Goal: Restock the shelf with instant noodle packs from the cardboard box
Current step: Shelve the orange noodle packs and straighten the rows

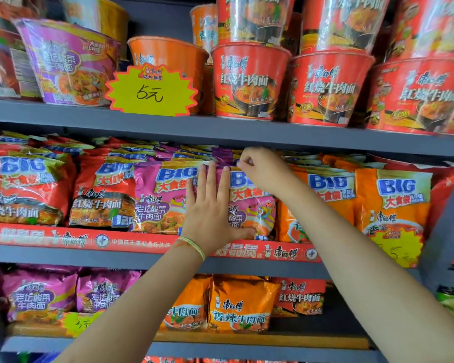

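Note:
On the middle shelf (142, 258) stand rows of instant noodle packs. My left hand (210, 205) lies flat, fingers straight, against the front of a purple noodle pack (252, 208) in the middle of the row. My right hand (262, 169) is curled at that pack's top edge and pinches it just under the shelf above. A second purple pack (160, 200) stands directly to its left. The cardboard box is out of view.
Red packs (24, 189) fill the left of the row, orange packs (393, 205) the right. Noodle cups (249, 79) and a yellow price tag (152, 90) sit on the top shelf. More purple, orange and red packs (241, 305) stand on the shelf below.

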Available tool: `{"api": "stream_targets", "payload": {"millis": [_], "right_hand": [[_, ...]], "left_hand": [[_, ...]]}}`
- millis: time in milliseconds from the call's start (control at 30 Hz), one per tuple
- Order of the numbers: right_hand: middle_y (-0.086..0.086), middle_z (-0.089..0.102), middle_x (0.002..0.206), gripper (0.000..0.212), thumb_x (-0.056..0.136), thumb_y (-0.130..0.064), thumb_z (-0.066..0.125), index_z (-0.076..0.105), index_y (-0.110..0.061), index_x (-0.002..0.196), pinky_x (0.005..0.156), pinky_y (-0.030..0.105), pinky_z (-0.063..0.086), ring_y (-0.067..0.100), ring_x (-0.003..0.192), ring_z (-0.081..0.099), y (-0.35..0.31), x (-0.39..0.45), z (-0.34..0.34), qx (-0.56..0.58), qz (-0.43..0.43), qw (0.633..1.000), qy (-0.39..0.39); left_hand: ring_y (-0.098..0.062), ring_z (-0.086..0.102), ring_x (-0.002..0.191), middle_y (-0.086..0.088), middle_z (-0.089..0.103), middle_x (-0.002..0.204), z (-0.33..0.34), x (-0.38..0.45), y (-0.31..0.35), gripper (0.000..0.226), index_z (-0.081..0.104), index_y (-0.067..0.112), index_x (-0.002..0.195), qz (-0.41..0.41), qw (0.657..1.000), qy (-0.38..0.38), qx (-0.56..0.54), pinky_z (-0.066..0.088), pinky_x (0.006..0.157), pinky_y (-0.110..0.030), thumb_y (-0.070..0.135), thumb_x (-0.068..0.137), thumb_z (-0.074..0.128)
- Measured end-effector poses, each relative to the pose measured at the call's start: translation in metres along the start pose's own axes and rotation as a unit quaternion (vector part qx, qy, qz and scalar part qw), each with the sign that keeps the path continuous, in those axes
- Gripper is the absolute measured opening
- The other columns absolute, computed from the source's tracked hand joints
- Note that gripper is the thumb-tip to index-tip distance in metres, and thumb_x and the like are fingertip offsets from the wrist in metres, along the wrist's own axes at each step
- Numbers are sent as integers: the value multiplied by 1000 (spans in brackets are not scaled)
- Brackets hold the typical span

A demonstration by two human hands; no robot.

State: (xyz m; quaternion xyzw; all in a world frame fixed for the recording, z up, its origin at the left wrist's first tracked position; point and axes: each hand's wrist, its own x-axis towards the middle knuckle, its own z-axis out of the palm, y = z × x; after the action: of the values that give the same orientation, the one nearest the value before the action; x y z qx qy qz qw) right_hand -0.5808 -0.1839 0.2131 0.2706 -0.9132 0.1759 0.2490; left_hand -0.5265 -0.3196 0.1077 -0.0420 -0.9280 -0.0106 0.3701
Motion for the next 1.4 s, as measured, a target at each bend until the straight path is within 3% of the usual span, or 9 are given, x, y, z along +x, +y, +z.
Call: {"api": "stream_targets", "payload": {"millis": [67, 200, 333, 433, 533, 700, 1000, 1233, 1400], "right_hand": [[7, 65, 101, 21, 101, -25, 55, 65, -7, 100, 79, 35, 45, 25, 97, 61, -1, 5, -6, 41, 24, 998, -34], [15, 61, 121, 22, 104, -16, 45, 50, -4, 122, 86, 39, 47, 32, 114, 59, -9, 4, 6, -93, 36, 995, -17], [15, 67, 114, 32, 100, -7, 46, 41, -10, 132, 76, 43, 55, 34, 102, 67, -11, -4, 17, -170, 17, 985, 30], [14, 61, 122, 37, 90, -2, 54, 51, -9, 126, 93, 44, 49, 34, 116, 58, -7, -19, 14, -193, -48, 973, 121], [14, 64, 107, 27, 80, -2, 62, 63, -7, 106, 85, 45, 48, 34, 104, 60, 2, -44, 10, -212, -69, 949, 223], [13, 55, 133, 31, 85, -10, 58, 65, -9, 115, 105, 49, 32, 32, 130, 45, 21, -45, -12, -275, 6, 955, 112], [-2, 60, 108, 12, 101, -23, 45, 57, -20, 100, 103, 45, 32, 25, 107, 55, 51, -34, -17, -80, 12, 996, 33], [1, 66, 115, 17, 100, -23, 49, 65, -18, 106, 104, 44, 38, 24, 114, 55, 59, -20, -11, 57, 88, 994, 19], [-3, 69, 113, 16, 98, -21, 58, 73, -17, 104, 90, 28, 44, 13, 107, 60, 63, -20, -25, 153, 74, 985, 7]], "left_hand": [[-35, -7, 152, -16, -3, 165, 1, 0, 1, 140, -1, 14, 158, -1, 1000, -7, -4, 12, 120, -59, 98, 55, 43], [-36, -10, 151, -14, -8, 165, 2, 2, -1, 143, -6, 17, 158, 5, 1000, -17, 2, 12, 119, -61, 101, 52, 39], [-38, -12, 150, -15, -11, 164, -2, 4, 1, 134, -8, 19, 157, 12, 999, -30, 29, 10, 119, -61, 102, 58, 27], [-36, 0, 152, -17, 5, 164, -2, 4, 4, 117, 14, 12, 158, 35, 999, 18, 22, 13, 119, -61, 94, 75, 19], [-36, 4, 152, -17, 10, 164, 1, 13, 9, 113, 18, 9, 156, 79, 996, 27, 38, 15, 118, -61, 90, 78, 23], [-36, 5, 152, -18, 12, 163, 5, 24, 29, 109, 19, 13, 157, 92, 995, 27, 41, 12, 118, -61, 88, 77, 28], [-37, 0, 152, -15, 4, 165, 16, 23, 30, 106, 11, 23, 158, 96, 994, 31, 40, 13, 118, -61, 91, 77, 24], [-39, 0, 151, -16, 1, 165, 16, 25, 29, 122, 4, 28, 158, 103, 994, 6, 42, 14, 118, -62, 101, 61, 19], [-41, -5, 150, -17, -10, 164, 13, 27, 30, 133, -13, 31, 156, 103, 992, -38, 66, 9, 119, -62, 104, 52, 26]]}}
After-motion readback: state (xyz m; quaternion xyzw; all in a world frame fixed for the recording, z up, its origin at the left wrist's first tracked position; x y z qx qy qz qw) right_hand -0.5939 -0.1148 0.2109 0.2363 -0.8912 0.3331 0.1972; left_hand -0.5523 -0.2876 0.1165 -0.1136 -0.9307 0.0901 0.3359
